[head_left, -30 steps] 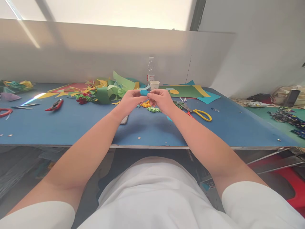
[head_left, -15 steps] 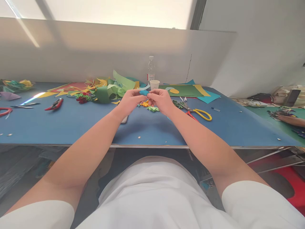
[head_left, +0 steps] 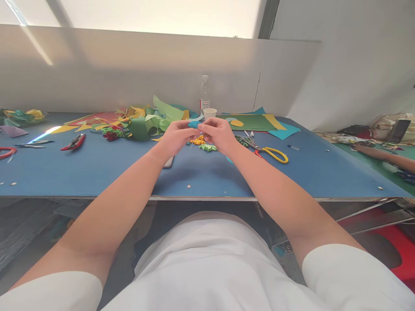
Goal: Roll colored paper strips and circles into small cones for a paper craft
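Note:
Between my two hands, above the blue table, is a small piece of blue paper. My left hand pinches it from the left. From the right, the closed fingers of my right hand grip its other end. A thin pale stick or wire shows under the fingers, too fine to name. Below the hands lie crimped orange paper and crimped light green paper. A phone-like object is partly hidden under my left wrist.
Yellow-handled scissors lie right of my hands, red pliers to the left. Green paper scraps, a paper cup and a plastic bottle stand behind. Paper sheets lie back right. Another person's arm reaches in at right.
The blue paper has shifted slightly and turned in my fingers, and a thin pale stick now shows below them. At right, the other person's arm has reached further in.

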Tool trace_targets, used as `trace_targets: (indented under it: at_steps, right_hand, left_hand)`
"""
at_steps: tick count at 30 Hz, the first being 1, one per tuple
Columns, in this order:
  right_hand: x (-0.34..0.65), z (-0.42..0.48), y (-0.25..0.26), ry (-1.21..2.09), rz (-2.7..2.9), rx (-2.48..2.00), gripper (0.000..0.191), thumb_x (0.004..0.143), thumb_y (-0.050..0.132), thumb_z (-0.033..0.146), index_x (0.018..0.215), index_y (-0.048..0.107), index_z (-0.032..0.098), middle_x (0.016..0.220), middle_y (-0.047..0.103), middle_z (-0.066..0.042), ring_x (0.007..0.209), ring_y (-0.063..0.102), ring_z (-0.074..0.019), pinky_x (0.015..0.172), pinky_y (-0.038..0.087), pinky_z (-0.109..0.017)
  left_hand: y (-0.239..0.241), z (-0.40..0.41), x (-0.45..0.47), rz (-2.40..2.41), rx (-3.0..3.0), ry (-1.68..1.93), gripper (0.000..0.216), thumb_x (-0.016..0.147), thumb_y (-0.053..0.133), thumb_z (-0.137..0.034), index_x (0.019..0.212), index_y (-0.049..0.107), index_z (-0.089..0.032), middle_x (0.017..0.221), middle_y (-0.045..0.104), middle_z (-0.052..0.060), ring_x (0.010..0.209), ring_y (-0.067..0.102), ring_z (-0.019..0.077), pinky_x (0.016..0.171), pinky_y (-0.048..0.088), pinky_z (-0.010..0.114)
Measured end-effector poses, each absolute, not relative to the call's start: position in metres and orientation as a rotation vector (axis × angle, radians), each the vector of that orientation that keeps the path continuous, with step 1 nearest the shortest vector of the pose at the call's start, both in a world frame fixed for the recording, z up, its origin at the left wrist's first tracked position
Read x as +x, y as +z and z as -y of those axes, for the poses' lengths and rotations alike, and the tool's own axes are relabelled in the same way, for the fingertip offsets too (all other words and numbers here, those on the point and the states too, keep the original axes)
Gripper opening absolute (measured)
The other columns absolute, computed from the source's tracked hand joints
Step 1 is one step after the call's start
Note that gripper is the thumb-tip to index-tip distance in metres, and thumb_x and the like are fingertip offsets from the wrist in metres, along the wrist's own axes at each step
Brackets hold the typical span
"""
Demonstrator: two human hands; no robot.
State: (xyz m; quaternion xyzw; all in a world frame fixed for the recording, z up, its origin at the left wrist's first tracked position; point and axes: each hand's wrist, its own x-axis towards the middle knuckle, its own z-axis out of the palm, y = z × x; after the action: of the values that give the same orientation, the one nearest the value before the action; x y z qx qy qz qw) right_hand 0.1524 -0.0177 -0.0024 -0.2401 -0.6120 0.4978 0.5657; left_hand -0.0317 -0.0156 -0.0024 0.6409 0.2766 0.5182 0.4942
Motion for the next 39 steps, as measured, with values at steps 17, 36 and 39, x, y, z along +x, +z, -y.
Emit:
trace_targets:
  at_steps: [17,36,39]
  right_hand:
    - [0.153,0.019,-0.002,1.13,1.46,-0.613,0.015,0.082,0.086,0.03,0.078,0.076,0.019,0.064,0.065,0.001,0.055,0.053,-0.0113,0.051,0.045,-0.025]
    - [0.149,0.018,-0.004,1.219,1.418,-0.569,0.016,0.083,0.086,0.027,0.081,0.074,0.017,0.059,0.062,0.003,0.052,0.053,-0.0095,0.049,0.043,-0.023]
    - [0.149,0.018,-0.004,1.187,1.401,-0.56,0.019,0.083,0.089,0.029,0.08,0.075,0.017,0.06,0.062,0.003,0.051,0.053,-0.0099,0.049,0.044,-0.024]
  left_hand:
    - [-0.001,0.017,-0.029,-0.724,1.599,1.328,0.007,0.074,0.083,-0.022,0.071,0.076,-0.02,0.071,0.062,0.002,0.07,0.056,0.0143,0.068,0.042,0.032]
    - [-0.004,0.015,-0.028,-0.705,1.572,1.318,0.007,0.074,0.083,-0.021,0.073,0.077,-0.019,0.074,0.065,0.003,0.071,0.057,0.0134,0.068,0.044,0.03]
    - [-0.004,0.015,-0.027,-0.679,1.553,1.317,0.008,0.075,0.086,-0.022,0.077,0.078,-0.02,0.075,0.065,0.003,0.073,0.059,0.0138,0.069,0.046,0.031]
